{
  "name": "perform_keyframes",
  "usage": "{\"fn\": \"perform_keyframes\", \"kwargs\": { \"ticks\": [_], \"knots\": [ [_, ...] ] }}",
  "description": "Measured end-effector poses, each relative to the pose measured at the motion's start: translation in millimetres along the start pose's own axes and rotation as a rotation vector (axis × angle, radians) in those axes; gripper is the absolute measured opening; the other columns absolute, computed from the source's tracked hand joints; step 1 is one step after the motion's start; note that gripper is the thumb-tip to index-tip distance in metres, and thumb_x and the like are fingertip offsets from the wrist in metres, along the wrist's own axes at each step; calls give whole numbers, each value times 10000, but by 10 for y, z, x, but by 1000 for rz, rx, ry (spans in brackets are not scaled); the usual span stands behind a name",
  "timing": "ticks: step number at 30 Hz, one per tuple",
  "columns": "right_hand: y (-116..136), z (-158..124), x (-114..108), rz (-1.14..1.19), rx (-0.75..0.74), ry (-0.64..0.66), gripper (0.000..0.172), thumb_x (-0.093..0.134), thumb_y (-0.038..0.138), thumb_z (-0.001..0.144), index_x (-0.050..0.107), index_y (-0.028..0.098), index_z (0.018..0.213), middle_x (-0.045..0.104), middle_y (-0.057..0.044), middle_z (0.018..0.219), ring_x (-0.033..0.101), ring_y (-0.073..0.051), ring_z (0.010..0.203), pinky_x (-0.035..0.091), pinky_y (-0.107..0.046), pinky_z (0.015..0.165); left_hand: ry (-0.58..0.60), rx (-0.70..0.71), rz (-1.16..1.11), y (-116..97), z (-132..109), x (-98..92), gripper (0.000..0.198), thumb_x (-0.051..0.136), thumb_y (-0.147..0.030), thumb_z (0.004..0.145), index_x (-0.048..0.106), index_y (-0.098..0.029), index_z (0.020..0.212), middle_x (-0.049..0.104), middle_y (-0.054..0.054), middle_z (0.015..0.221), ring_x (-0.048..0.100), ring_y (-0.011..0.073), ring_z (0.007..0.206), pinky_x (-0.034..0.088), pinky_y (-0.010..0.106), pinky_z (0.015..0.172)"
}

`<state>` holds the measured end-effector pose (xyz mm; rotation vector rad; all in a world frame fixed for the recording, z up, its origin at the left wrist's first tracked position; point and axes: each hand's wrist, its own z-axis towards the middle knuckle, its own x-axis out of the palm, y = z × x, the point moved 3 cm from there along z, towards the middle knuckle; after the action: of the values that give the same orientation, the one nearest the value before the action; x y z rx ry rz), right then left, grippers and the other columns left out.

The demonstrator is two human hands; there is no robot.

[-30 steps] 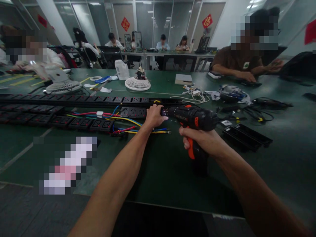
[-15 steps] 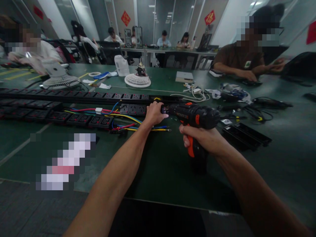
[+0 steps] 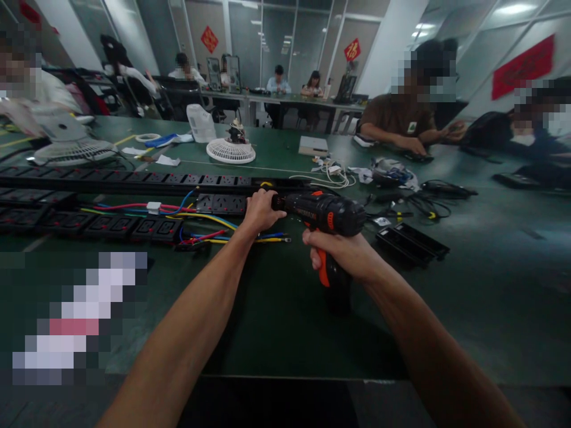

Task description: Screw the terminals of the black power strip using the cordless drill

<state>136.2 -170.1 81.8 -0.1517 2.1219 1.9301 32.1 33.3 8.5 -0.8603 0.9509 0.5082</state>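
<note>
My right hand (image 3: 339, 252) is wrapped round the grip of a black and orange cordless drill (image 3: 332, 211), which points left. At the right end of a black socket strip (image 3: 220, 203), my left hand (image 3: 262, 209) is closed, its thumb towards the drill's tip. My fingers and the drill's front hide the exact contact point. Red, blue and yellow wires (image 3: 218, 220) run beside the strip and under my left wrist. Nearer to me lies another black socket strip (image 3: 129, 227); a long one (image 3: 147, 180) stretches behind.
Two black channel pieces (image 3: 413, 244) lie right of the drill, with black cables (image 3: 428, 205) behind. White cable (image 3: 330, 178), a fan part with a white grille (image 3: 231, 151) and a flat box (image 3: 313, 145) sit farther back. People sit across the green table (image 3: 276, 321).
My view has turned slightly right, so most things sit farther left in the picture. Both hands keep their holds, and the drill stays against the strip's end area.
</note>
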Motion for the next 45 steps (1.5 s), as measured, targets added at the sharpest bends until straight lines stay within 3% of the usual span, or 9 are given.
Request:
{"fn": "perform_keyframes", "kwargs": {
  "ticks": [4,34,45],
  "knots": [
    [-5,-7,-16,31,17,0,141,661,307,769,604,203,695,610,-5,487,564,-139,460,489,-288,523,-1,0,2,-9,-14,-1,615,797,-438,832,603,-248,1384,626,105,1317,574,319,1260,439,445,1068],
    [19,-18,17,49,25,10,111,647,306,773,628,197,769,612,12,485,545,-134,460,460,-269,521,-6,-14,-18,-20,-7,-2,592,786,-460,824,628,-248,1353,636,114,1308,585,315,1274,452,451,1076],
    [-45,35,-7,-13,30,5,236,682,383,815,635,195,679,631,-21,514,571,-155,468,482,-281,485,-10,4,-5,-13,-6,-1,606,793,-483,828,628,-239,1359,642,105,1302,596,312,1240,450,440,1060]
  ]
}}
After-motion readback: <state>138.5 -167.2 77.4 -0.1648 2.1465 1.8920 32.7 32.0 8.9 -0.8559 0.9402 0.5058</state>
